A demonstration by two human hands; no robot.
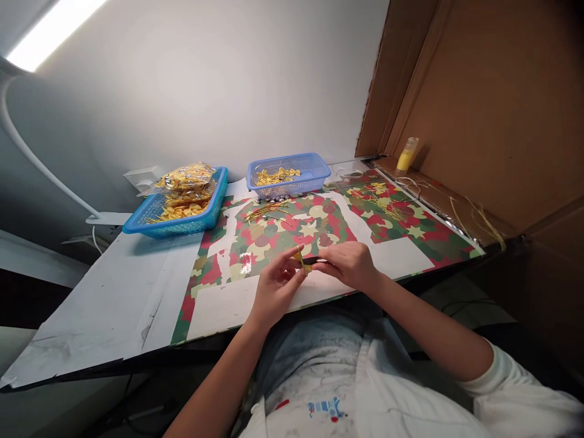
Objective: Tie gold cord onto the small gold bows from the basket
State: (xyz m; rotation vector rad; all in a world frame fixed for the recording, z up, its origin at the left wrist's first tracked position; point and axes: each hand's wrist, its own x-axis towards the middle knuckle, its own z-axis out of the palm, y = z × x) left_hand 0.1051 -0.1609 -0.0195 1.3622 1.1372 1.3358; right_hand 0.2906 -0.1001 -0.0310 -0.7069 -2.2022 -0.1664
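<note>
Close to the table's front edge, my left hand [279, 283] pinches a small yellow ribbon-like piece [300, 255] between thumb and fingers. My right hand [349, 264] meets it from the right, its fingers closed round a thin dark object [312, 260] that reaches to the yellow piece. The kind of dark object is too small to make out. Beyond my hands, several gold-coloured thin strands [267, 210] lie on the camouflage-patterned sheet [301, 228]. Small yellow bows [278, 176] fill part of a light blue basket [314, 178] at the back.
A brighter blue basket [176, 229] at the left holds yellow pieces [185, 210] and filled clear bags [187, 177]. Small shiny beads [276, 199] sit before the rear basket. Yellow strands [383, 204] and a bottle [407, 154] are at the right, beside a cardboard wall [493, 109]. A lamp [55, 33] hangs above left.
</note>
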